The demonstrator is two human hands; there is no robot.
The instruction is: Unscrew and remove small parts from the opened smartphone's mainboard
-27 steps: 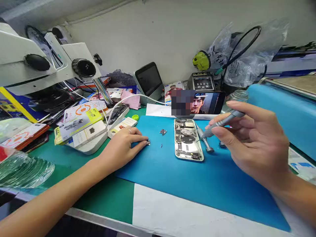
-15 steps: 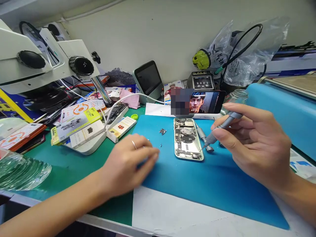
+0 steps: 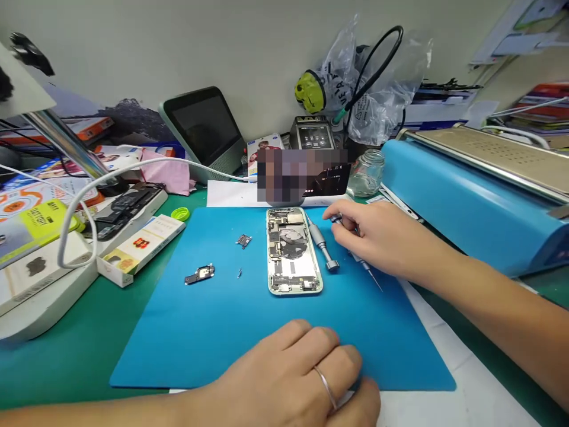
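- The green desk [image 3: 89, 332] is the largest thing on my head feed; it spreads under everything I am watching.
- On it lies a blue mat [image 3: 213, 332], with white paper showing past its near edge.
- To the right of the mat I see a blue machine [image 3: 462, 207] with a flat perforated top.
- My left grip [image 3: 306, 373], a bare hand wearing a ring, is palm down at the mat's near edge. Its fingers are bent and their tips turned from me, so I cannot tell whether it is clenched or released.
- My right grip [image 3: 373, 234] is over the mat's right side, thumb and forefinger about the upper end of a screwdriver [image 3: 365, 265]. I cannot tell whether they are closed on it; its thin tip points toward me on the mat.
- The opened phone [image 3: 293, 252] lies lengthwise on the mat, insides facing up, between the loose parts and the tools.
- A second screwdriver [image 3: 319, 240], grey, lies just beside the phone's right edge.
- A dark part with a metal end [image 3: 200, 274] lies on the mat's left.
- A small square part [image 3: 244, 241] sits between that and the phone.
- Smallest is a tiny metallic piece [image 3: 239, 273], nearer me than the square one.
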